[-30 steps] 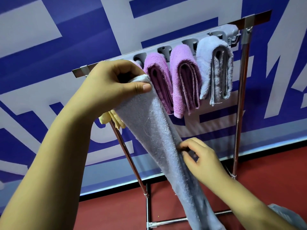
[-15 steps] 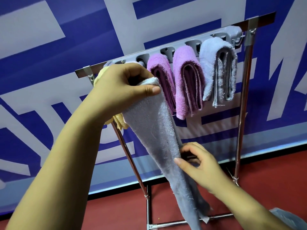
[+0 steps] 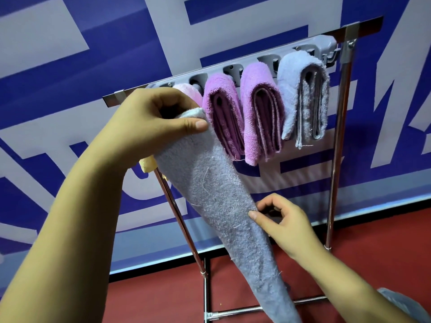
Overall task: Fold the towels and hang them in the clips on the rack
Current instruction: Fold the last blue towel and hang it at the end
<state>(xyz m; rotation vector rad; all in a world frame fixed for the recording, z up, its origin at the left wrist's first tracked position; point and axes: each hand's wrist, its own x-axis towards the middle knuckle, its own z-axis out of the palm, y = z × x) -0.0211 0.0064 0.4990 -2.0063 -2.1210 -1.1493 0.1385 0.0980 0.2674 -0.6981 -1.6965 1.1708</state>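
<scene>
A long grey-blue towel [image 3: 217, 201] hangs slanting down to the lower right in front of the rack. My left hand [image 3: 156, 122] grips its top end just below the grey clip strip [image 3: 235, 71]. My right hand [image 3: 282, 220] pinches the towel's right edge about halfway down. Two folded purple towels [image 3: 224, 113] [image 3: 261, 108] and a folded grey-blue towel [image 3: 303, 94] hang in clips to the right. A pale pink towel [image 3: 189, 92] peeks out behind my left hand. A yellow towel [image 3: 147, 165] shows under my left wrist.
The metal rack has a top bar [image 3: 363, 24], a right post [image 3: 335, 145], a slanted left leg [image 3: 179, 217] and a low crossbar [image 3: 256, 308]. A blue and white banner [image 3: 70, 66] covers the wall behind. The floor [image 3: 384, 241] is red. A grey cloth [image 3: 401, 306] lies at lower right.
My right hand slid along the towel's right edge and now pinches it with thumb and fingers. My left hand keeps its grip at the top; the view shifted slightly.
</scene>
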